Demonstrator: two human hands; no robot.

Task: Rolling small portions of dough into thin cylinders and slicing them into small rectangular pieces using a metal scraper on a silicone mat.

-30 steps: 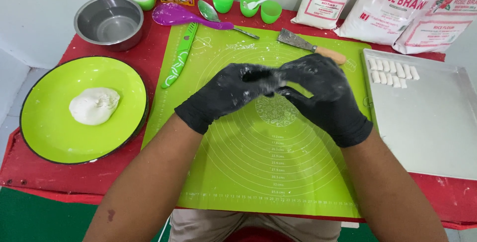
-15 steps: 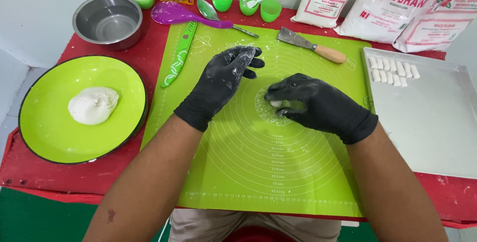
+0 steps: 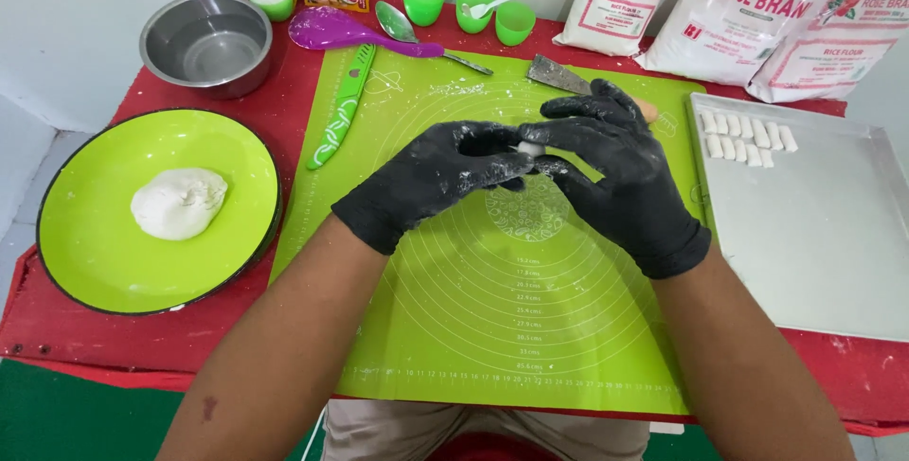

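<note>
Both hands wear black gloves dusted with flour and meet above the green mat (image 3: 492,328) on the red bench (image 3: 284,111). The left hand (image 3: 431,177) and the right hand (image 3: 615,172) come together fingertip to fingertip, and their fingers close around a small white piece of dough (image 3: 527,148), which shows only as a sliver between them, held in the air over the upper middle of the mat.

To the left, a green plate (image 3: 95,262) carries a larger lump of dough (image 3: 178,203). To the right, a metal tray (image 3: 814,234) holds a row of small cut dough pieces (image 3: 748,135) in its far corner. Behind the right hand lies a scraper (image 3: 559,74), partly hidden by it. A green knife (image 3: 343,106) rests along the mat's left edge, near a steel bowl (image 3: 205,43) and a purple spoon (image 3: 331,30).
</note>
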